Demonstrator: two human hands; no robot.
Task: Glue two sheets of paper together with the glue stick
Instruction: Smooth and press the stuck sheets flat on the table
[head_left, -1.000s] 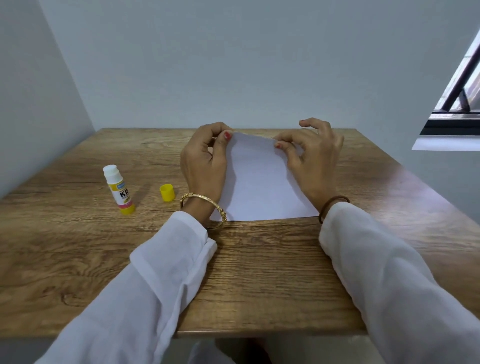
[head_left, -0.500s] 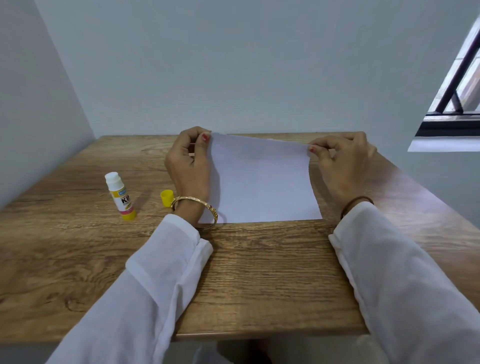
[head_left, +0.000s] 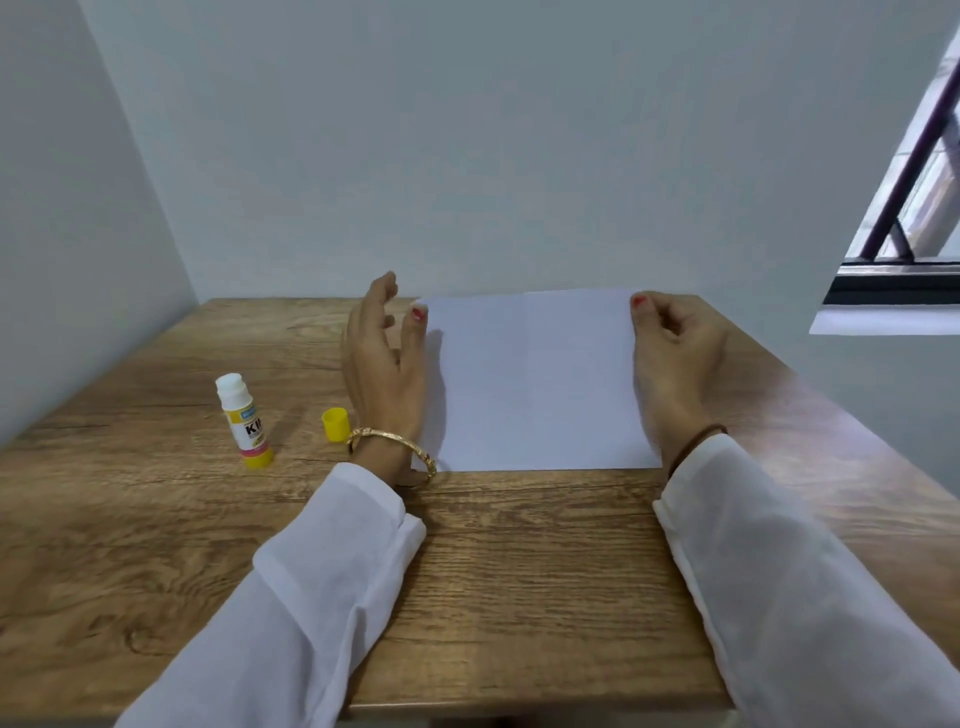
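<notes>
A white sheet of paper (head_left: 535, 384) lies on the wooden table (head_left: 519, 582); whether a second sheet lies under it is hidden. My left hand (head_left: 384, 364) stands along its left edge with fingers straight, the thumb tip touching the far left corner. My right hand (head_left: 670, 358) lies along the right edge with fingers curled and pinches the far right corner, which looks slightly raised. The glue stick (head_left: 244, 421), white with a yellow base, stands upright and uncapped to the left. Its yellow cap (head_left: 335, 423) sits between the stick and my left wrist.
A pale wall runs close behind the table's far edge, and another wall closes the left side. A window with dark bars (head_left: 904, 208) is at the upper right. Bare wood shows in front of the paper.
My hands spread apart to the sheet's far corners and lowered it towards the table. My left hand has let go and straightened its fingers. Glue stick and cap have not moved.
</notes>
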